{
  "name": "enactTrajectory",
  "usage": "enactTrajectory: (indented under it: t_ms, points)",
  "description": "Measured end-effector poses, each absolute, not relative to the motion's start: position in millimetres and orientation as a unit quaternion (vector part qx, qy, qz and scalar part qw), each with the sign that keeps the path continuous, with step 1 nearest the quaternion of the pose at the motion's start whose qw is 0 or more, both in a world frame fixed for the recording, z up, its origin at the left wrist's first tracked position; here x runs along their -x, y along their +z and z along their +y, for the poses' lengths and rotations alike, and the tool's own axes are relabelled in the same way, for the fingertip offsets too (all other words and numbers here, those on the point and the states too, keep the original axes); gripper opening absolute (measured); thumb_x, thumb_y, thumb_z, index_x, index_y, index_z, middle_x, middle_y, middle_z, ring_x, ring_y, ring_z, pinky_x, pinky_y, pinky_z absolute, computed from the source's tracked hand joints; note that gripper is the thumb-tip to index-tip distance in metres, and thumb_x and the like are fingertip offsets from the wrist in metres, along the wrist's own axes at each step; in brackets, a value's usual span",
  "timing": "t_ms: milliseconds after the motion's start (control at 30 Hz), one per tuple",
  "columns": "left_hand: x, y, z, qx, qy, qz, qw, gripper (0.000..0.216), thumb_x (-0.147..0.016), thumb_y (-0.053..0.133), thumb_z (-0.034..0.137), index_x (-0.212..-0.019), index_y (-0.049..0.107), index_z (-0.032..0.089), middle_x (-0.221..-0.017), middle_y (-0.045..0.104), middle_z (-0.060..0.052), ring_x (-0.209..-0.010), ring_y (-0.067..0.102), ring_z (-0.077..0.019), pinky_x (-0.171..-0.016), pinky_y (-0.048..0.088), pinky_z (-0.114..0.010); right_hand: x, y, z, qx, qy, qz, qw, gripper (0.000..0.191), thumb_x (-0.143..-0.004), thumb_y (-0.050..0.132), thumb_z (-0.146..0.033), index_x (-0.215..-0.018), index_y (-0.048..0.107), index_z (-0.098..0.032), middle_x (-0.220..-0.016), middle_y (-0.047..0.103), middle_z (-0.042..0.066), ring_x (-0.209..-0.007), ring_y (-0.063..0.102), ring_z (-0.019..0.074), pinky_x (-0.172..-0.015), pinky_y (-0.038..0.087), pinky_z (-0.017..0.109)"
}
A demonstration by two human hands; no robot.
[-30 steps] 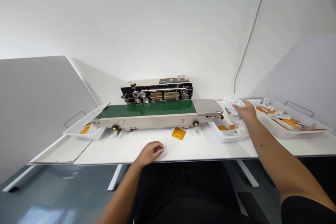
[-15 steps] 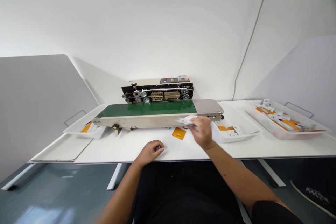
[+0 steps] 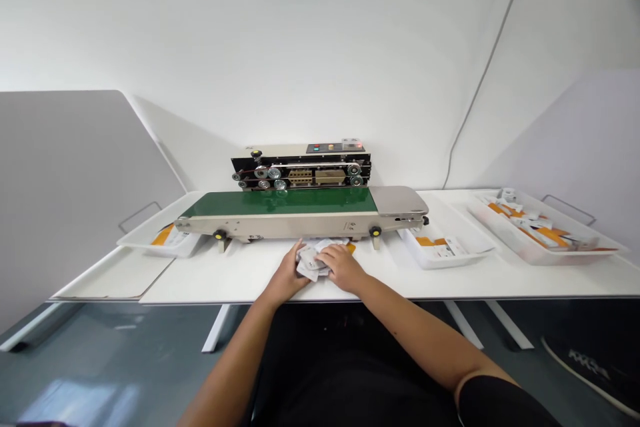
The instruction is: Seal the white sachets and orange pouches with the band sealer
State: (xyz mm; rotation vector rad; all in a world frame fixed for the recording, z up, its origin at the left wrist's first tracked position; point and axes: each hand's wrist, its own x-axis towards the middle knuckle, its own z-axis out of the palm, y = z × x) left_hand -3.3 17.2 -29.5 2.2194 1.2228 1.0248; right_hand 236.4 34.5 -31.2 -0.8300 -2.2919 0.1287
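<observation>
Several small white packets (image 3: 311, 262) with printing lie in a loose bunch between my hands, in front of the sealing machine's conveyor. My left hand (image 3: 287, 277) curls round their left side, its thumb at the near edge. From the right, my right hand (image 3: 343, 267) grips the bunch with bent fingers on top. Just behind the right fingers an orange packet (image 3: 352, 249) shows only in part. More white pieces lie under the conveyor's front edge, partly hidden.
The sealing machine (image 3: 300, 227), with a green belt (image 3: 280, 202) and metal rollers, stands behind my hands. A white tray (image 3: 453, 261) with orange and white packets is to its right, a fuller tray (image 3: 550, 257) farther right, and another tray (image 3: 185, 250) at the left.
My right hand has moved left with the white packets and met my left hand. My left hand has moved up and now holds the bunch too. The orange packet is now mostly covered.
</observation>
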Motion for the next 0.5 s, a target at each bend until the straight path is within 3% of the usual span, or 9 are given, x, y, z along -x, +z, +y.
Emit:
enactTrajectory:
  t_ms: [167, 233, 400, 500]
  points:
    - [5.0, -30.1, 20.4, -0.838, 0.325, 0.406, 0.167, 0.074, -0.077, 0.081, 0.019, -0.144, 0.053, 0.025, -0.15, 0.052, -0.013, -0.14, 0.047, -0.0341, -0.12, 0.036, -0.054, -235.1, -27.7, 33.7, 0.338, 0.096, -0.893, 0.282, 0.061, -0.075, 0.084, -0.047, -0.127, 0.063, -0.025, -0.122, 0.066, 0.009, -0.119, 0.054, 0.0307, -0.102, 0.039, 0.046]
    - [5.7, -29.9, 20.3, -0.841, 0.324, 0.402, 0.162, 0.064, -0.081, 0.078, 0.019, -0.14, 0.058, 0.026, -0.145, 0.057, -0.012, -0.136, 0.051, -0.0325, -0.118, 0.039, -0.053, -234.3, -26.8, 32.4, 0.347, 0.091, -0.892, 0.276, 0.064, -0.074, 0.085, -0.052, -0.128, 0.064, -0.024, -0.122, 0.065, 0.01, -0.118, 0.053, 0.0307, -0.103, 0.039, 0.046]
    - [4.3, -22.5, 16.4, -0.854, 0.312, 0.389, 0.149, 0.059, -0.086, 0.078, 0.038, -0.141, 0.059, 0.026, -0.145, 0.06, -0.012, -0.136, 0.052, -0.033, -0.116, 0.042, -0.051, -232.3, -29.0, 32.1, 0.376, 0.06, -0.882, 0.276, 0.044, -0.086, 0.074, -0.029, -0.129, 0.065, -0.025, -0.121, 0.065, 0.009, -0.119, 0.051, 0.0284, -0.104, 0.038, 0.045]
    - [3.4, -20.8, 16.7, -0.859, 0.304, 0.389, 0.135, 0.057, -0.09, 0.074, 0.043, -0.142, 0.06, 0.027, -0.145, 0.061, -0.011, -0.135, 0.054, -0.033, -0.116, 0.042, -0.052, -231.4, -30.6, 32.9, 0.396, 0.045, -0.877, 0.268, 0.046, -0.086, 0.067, -0.014, -0.13, 0.066, -0.027, -0.121, 0.065, 0.008, -0.12, 0.049, 0.0276, -0.104, 0.037, 0.044]
